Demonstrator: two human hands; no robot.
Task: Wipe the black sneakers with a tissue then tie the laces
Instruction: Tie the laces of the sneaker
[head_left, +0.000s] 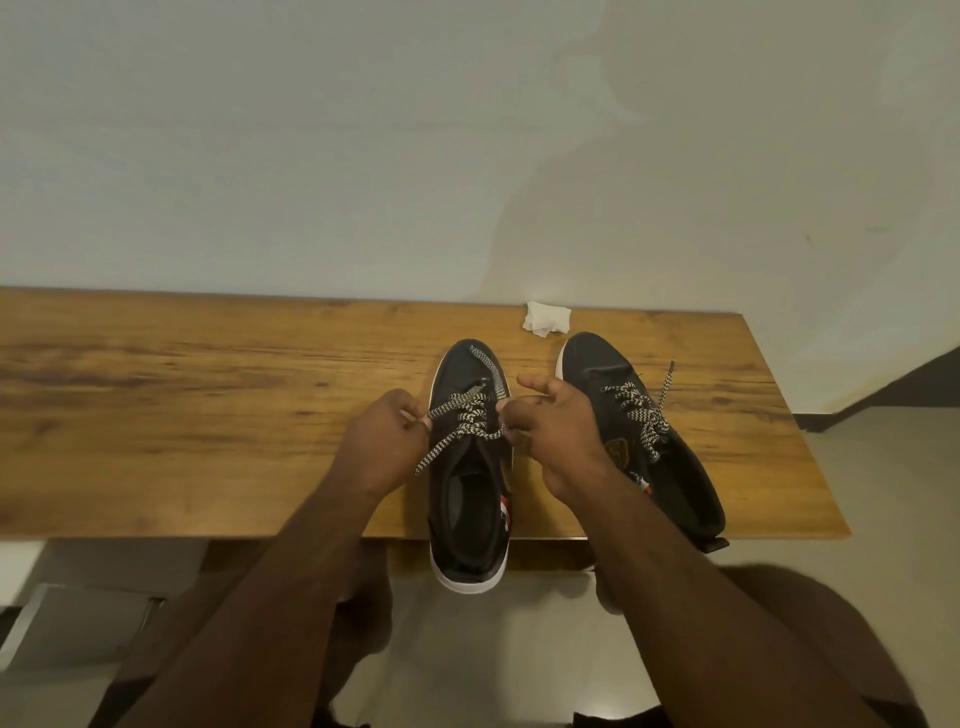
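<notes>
The wiping looked finished: the crumpled tissue (546, 318) lay set aside at the far edge of the wooden table (208, 374), by the wall, just beyond the toes of both shoes and touched by neither hand. So this was the lacing stage, and it was under way on the left sneaker (470, 467). That shoe sat between the two hands, toe toward the wall, its heel hanging over the near edge of the table.

The left hand (384, 441) was curled tight, pinching one strand of the black-and-white laces (462, 415) at the shoe's left side, with a loose end trailing down past the knuckles. The right hand (556, 431) gripped the other strand at the shoe's right side, index finger sticking out forward, thumb tucked against the lace. The strands crossed over the tongue between the two fists, drawn outward; whether a first knot had already formed there could not be made out.

The right sneaker (644, 431) lay just beside the right hand, angled away, its own laces (641, 415) loose and one end flung out toward the table's right edge. My read: one shoe mid-tie, the second not yet tied.
</notes>
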